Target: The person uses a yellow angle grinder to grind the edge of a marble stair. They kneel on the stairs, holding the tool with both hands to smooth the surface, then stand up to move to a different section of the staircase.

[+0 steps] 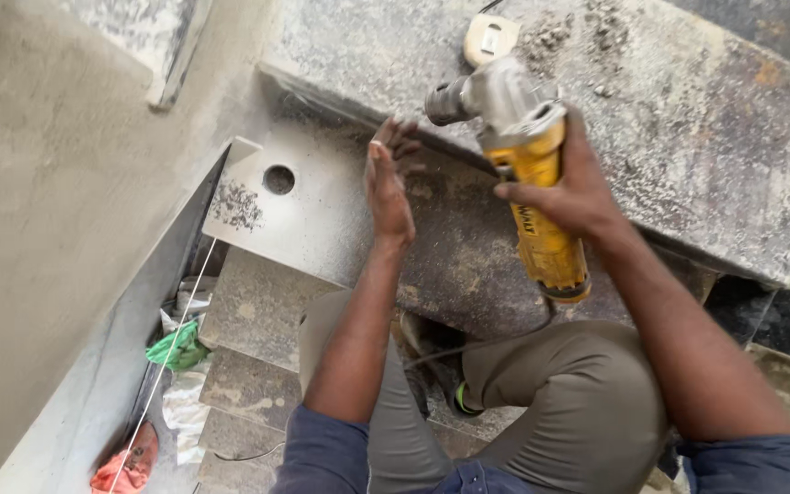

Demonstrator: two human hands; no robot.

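Grinder [528, 174], yellow-bodied with a grey head, held above a dusty stone slab [468, 247] near the scene's centre, its head pointing far and left toward the raised step [706, 155]. Right hand [573, 187] is closed around the grinder's body, thumb on the near side, likely to steady its weight clear of the stone. Left hand [388, 183] holds nothing: flat, fingers together, it stands edge-on against the slab just left of the grinder head, apparently bracing or marking the work line. A cord [477, 346] trails from the tool's near end between the knees. Farther left, a drilled hole [278, 179] marks the slab; a white plug [491, 38] lies on the step. Rags [180, 352] lie at the wall's foot, near left.
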